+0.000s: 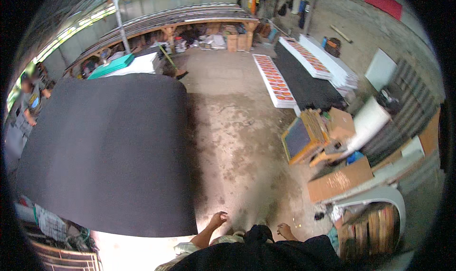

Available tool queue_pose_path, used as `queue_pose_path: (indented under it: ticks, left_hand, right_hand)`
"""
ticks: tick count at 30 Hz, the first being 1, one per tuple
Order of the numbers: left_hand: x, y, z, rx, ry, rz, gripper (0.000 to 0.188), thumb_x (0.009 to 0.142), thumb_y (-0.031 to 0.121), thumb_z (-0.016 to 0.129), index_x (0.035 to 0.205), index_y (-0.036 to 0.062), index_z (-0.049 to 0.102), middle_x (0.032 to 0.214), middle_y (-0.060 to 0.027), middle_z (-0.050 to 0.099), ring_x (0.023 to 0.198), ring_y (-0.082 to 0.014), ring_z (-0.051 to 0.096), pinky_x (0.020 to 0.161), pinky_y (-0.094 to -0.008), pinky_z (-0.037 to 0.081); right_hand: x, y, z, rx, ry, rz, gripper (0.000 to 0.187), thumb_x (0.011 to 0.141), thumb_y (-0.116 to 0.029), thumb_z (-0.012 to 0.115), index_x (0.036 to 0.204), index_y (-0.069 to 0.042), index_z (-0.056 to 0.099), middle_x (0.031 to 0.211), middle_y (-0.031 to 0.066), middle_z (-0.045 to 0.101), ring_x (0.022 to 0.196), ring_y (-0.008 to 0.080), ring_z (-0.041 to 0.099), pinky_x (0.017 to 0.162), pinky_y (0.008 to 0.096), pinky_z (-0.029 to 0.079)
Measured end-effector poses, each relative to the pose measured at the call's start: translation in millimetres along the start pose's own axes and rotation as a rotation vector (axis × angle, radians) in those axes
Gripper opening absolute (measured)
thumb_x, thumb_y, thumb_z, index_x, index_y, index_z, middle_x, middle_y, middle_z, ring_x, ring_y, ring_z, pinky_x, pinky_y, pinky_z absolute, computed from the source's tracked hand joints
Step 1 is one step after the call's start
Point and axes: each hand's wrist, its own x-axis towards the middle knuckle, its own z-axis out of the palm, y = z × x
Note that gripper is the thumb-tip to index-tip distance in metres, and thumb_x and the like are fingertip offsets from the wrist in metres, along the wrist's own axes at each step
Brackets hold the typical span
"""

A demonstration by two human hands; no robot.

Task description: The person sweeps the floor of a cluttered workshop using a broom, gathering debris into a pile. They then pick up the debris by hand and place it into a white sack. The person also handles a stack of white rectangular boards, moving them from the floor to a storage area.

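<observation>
My left hand (219,219) hangs in front of me at the lower middle, loosely bent with its fingers apart and nothing in it. To its left stands a large table draped in a black cover (114,147); the hand is apart from its near right corner. My right hand (284,230) is low on my other side, half curled, with fingers a little apart and no object showing in it. Beneath both hands is the stained concrete floor (232,143). Neither hand touches anything that I can see.
Another person (32,102) stands beyond the black table at the far left. To the right are wooden-framed screens (304,138), a cardboard box (340,180) and a white roll (370,121). Farther off, printed white sheets (274,81) lie by a long black surface. A long rack (180,17) spans the back.
</observation>
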Motion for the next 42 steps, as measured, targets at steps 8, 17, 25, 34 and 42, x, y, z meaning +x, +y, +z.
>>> queue_pose_path:
  ticks: [8, 17, 25, 34, 42]
  left_hand:
    - [143, 29, -4, 0.136, 0.051, -0.23, 0.037, 0.059, 0.016, 0.065, 0.093, 0.0094, 0.053, 0.084, -0.0117, 0.057, 0.077, -0.0242, 0.054, 0.07, -0.0326, 0.044]
    - [350, 129, -69, -0.124, 0.414, -0.109, 0.034, 0.064, 0.011, 0.063, 0.096, 0.0084, 0.052, 0.087, -0.0139, 0.053, 0.067, -0.0231, 0.056, 0.068, -0.0317, 0.045]
    - [453, 96, -106, -0.075, 0.651, -0.525, 0.06, 0.058, 0.019, 0.069, 0.108, 0.0068, 0.04, 0.093, -0.014, 0.053, 0.092, -0.0268, 0.046, 0.079, -0.0355, 0.039]
    - [645, 117, -200, -0.211, 0.628, -0.552, 0.042, 0.065, 0.024, 0.064, 0.098, 0.0021, 0.05, 0.092, -0.0144, 0.055, 0.085, -0.0254, 0.053, 0.074, -0.0335, 0.043]
    - [883, 188, -325, -0.251, 0.593, -0.235, 0.033, 0.07, 0.019, 0.059, 0.098, 0.0034, 0.051, 0.089, -0.012, 0.057, 0.08, -0.0207, 0.055, 0.071, -0.0304, 0.044]
  right_hand:
    - [211, -94, -101, 0.235, -0.029, 0.023, 0.017, 0.076, -0.004, 0.044, 0.091, 0.002, 0.051, 0.064, 0.0134, 0.055, 0.052, 0.0187, 0.056, 0.045, 0.0269, 0.046]
    - [441, -200, -160, -0.044, -0.076, -0.018, 0.017, 0.076, -0.008, 0.044, 0.091, -0.003, 0.051, 0.069, 0.0125, 0.057, 0.051, 0.018, 0.056, 0.04, 0.0269, 0.043]
    - [652, -371, -143, 0.228, -0.301, 0.116, 0.028, 0.075, -0.01, 0.048, 0.102, -0.002, 0.045, 0.074, 0.0133, 0.056, 0.057, 0.02, 0.056, 0.046, 0.0316, 0.045]
    - [855, -452, -177, 0.199, -0.326, 0.03, 0.023, 0.074, -0.008, 0.05, 0.093, 0.005, 0.048, 0.079, 0.0138, 0.054, 0.057, 0.0213, 0.056, 0.045, 0.0313, 0.046]
    - [1036, -524, -219, -0.287, -0.384, 0.114, 0.022, 0.075, -0.013, 0.047, 0.091, 0.001, 0.052, 0.07, 0.0093, 0.058, 0.055, 0.019, 0.057, 0.044, 0.0275, 0.045]
